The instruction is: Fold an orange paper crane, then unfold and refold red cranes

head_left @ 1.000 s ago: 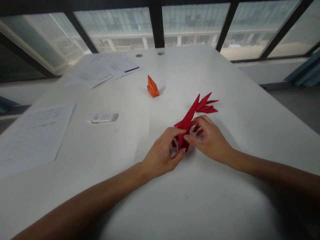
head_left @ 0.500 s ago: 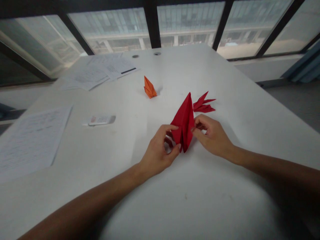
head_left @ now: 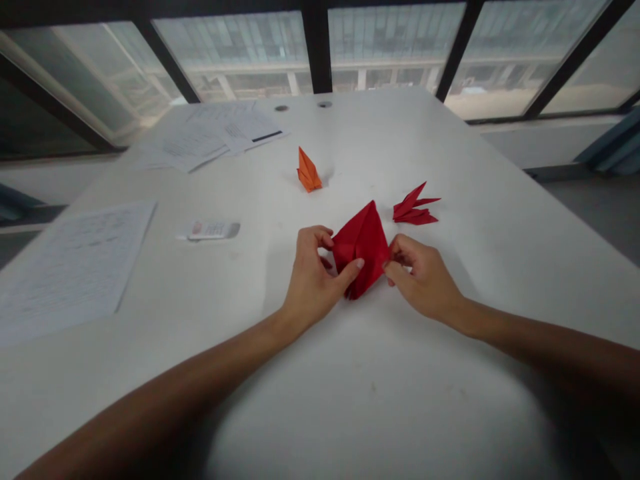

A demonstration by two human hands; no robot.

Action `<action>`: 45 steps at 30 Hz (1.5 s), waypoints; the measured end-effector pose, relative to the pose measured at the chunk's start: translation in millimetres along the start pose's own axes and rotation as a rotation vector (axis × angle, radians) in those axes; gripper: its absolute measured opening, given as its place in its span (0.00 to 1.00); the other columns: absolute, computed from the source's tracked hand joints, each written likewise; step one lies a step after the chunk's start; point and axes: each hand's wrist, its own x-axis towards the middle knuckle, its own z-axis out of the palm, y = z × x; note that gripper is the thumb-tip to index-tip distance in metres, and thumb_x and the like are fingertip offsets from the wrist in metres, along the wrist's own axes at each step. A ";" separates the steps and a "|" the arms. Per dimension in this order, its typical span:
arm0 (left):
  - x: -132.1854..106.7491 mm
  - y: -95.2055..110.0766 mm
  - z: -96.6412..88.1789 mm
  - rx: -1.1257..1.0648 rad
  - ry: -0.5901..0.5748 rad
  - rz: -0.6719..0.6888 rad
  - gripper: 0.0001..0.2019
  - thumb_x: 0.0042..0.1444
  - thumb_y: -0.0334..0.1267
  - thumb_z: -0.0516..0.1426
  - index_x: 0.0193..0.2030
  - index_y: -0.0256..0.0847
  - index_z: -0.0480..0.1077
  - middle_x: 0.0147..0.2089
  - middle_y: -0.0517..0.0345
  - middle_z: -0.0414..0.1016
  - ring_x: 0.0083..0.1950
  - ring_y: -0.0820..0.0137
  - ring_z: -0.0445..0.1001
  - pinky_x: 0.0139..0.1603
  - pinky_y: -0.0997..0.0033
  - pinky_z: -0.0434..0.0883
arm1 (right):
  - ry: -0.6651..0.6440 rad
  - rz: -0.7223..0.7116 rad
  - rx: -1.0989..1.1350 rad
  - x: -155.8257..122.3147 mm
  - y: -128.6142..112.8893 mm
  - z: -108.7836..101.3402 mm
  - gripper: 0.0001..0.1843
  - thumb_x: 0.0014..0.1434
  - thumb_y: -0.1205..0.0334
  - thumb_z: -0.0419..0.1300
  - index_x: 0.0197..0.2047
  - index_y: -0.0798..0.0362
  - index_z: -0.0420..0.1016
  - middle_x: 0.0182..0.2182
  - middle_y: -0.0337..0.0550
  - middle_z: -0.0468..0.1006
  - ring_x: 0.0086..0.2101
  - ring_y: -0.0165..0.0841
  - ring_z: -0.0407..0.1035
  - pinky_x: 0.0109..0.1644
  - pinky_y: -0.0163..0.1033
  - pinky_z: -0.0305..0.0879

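Note:
A folded sheet of red origami paper [head_left: 367, 243], roughly kite-shaped, is between my two hands just above the white table. My left hand [head_left: 320, 273] grips its left side, with the thumb across the front and the fingers at the left edge, partly behind the paper. At the right corner, my right hand [head_left: 423, 273] pinches the paper between thumb and forefinger. Just beyond my right hand lies a smaller red folded paper figure [head_left: 415, 207] with pointed ends. An orange folded paper figure [head_left: 309, 172] stands farther back.
A white eraser in a sleeve [head_left: 213, 231] lies left of my hands. Printed sheets [head_left: 80, 260] rest at the table's left side, and more papers [head_left: 210, 137] lie at the back left. Windows line the far edge of the white table [head_left: 370, 413].
The red paper has turned from a narrow, split shape to a wider, flatter face. My left thumb now lies across its front, and my right fingers have closed on its right corner.

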 end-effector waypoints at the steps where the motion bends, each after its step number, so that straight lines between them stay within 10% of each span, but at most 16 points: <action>1: 2.3 -0.4 -1.4 0.049 0.012 0.033 0.23 0.51 0.41 0.69 0.47 0.43 0.61 0.55 0.52 0.68 0.45 0.70 0.74 0.38 0.69 0.73 | -0.031 -0.002 0.001 -2.3 -1.2 1.6 0.04 0.57 0.68 0.57 0.31 0.50 0.67 0.23 0.33 0.70 0.25 0.30 0.65 0.29 0.37 0.58; 19: 7.1 9.1 -17.3 0.303 -0.104 0.331 0.37 0.50 0.31 0.57 0.69 0.41 0.55 0.56 0.48 0.79 0.51 0.60 0.80 0.54 0.57 0.77 | -0.034 -0.017 -0.087 -8.2 -13.2 -3.7 0.04 0.56 0.66 0.60 0.30 0.50 0.68 0.23 0.34 0.73 0.25 0.30 0.66 0.28 0.35 0.58; 28: 11.6 1.8 -14.5 0.426 -0.002 0.420 0.32 0.51 0.27 0.57 0.64 0.43 0.59 0.64 0.45 0.70 0.60 0.57 0.73 0.54 0.57 0.77 | -0.064 -0.034 -0.093 -6.1 -12.2 -5.1 0.04 0.55 0.67 0.59 0.30 0.50 0.68 0.24 0.35 0.73 0.26 0.31 0.66 0.28 0.36 0.60; 36: 17.0 -3.4 -21.0 0.553 0.062 0.478 0.06 0.61 0.33 0.59 0.42 0.43 0.65 0.38 0.57 0.73 0.39 0.66 0.72 0.40 0.66 0.70 | -0.052 0.013 -0.086 1.6 -7.9 -13.4 0.02 0.55 0.65 0.57 0.31 0.50 0.69 0.24 0.35 0.72 0.25 0.30 0.65 0.28 0.37 0.58; 45: 11.2 -0.5 -21.3 0.380 -0.092 0.306 0.03 0.61 0.34 0.54 0.37 0.44 0.62 0.28 0.63 0.70 0.28 0.71 0.69 0.31 0.71 0.66 | 0.064 0.087 -0.023 22.2 7.3 -21.4 0.03 0.55 0.66 0.57 0.31 0.49 0.68 0.20 0.33 0.71 0.20 0.31 0.67 0.24 0.37 0.57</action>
